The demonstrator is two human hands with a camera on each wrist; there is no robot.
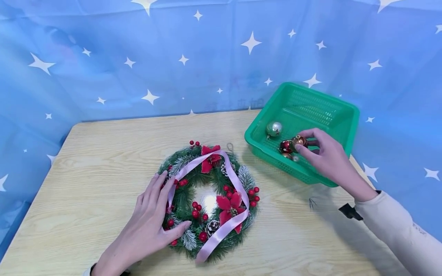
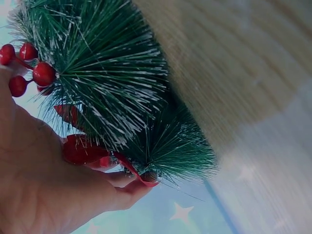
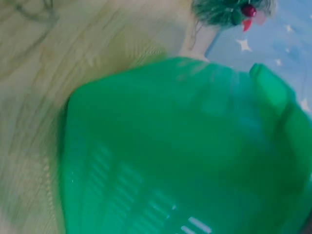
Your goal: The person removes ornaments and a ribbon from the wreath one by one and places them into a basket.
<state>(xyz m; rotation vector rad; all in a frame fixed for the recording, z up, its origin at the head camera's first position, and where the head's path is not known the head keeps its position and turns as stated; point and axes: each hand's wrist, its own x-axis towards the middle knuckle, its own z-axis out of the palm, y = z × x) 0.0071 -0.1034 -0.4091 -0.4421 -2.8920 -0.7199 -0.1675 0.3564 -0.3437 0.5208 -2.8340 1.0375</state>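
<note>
A green wreath [image 1: 246, 179] with red flowers, berries and frosted pinecones lies on the table, a pale pink ribbon [image 1: 225, 227] draped loosely over it. My left hand [image 1: 148, 218] rests on its left side, fingers extended over the foliage. The left wrist view shows that hand beside a red flower [image 2: 80, 150] and needles. Over the green plastic basket [image 1: 266, 152], my right hand [image 1: 326, 153] pinches a shiny gold-brown bauble [image 1: 299, 141] between thumb and fingers. Right beside it is a dark red bauble [image 1: 286, 146]; whether it is held too, I cannot tell.
A silver bauble [image 1: 274, 128] lies at the basket's left, and smaller baubles [image 1: 287, 156] sit partly hidden near its front. A small dark sprig [image 1: 312, 203] lies on the wooden table [image 1: 103, 165]. Behind hangs a blue star-patterned cloth [image 1: 214, 46].
</note>
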